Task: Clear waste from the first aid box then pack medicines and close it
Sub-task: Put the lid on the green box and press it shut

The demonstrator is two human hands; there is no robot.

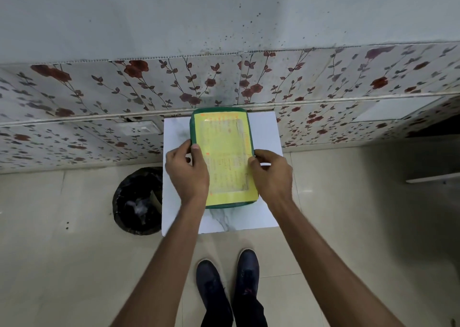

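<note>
On the little white table [263, 137], a green box [224, 152] is lying shut. The left hand [186, 171] and right hand [272, 172] are holding its sides with bent fingers.

Floral wall tiles [104, 87] under spotted grey plaster [149, 15], beige floor tiles [348, 214], possibly a switch plate [138, 128].

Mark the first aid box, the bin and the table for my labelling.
first aid box [225, 157], head view, yellow lid.
bin [137, 202], head view, black liner inside.
table [263, 132], head view, bare white top.
</note>
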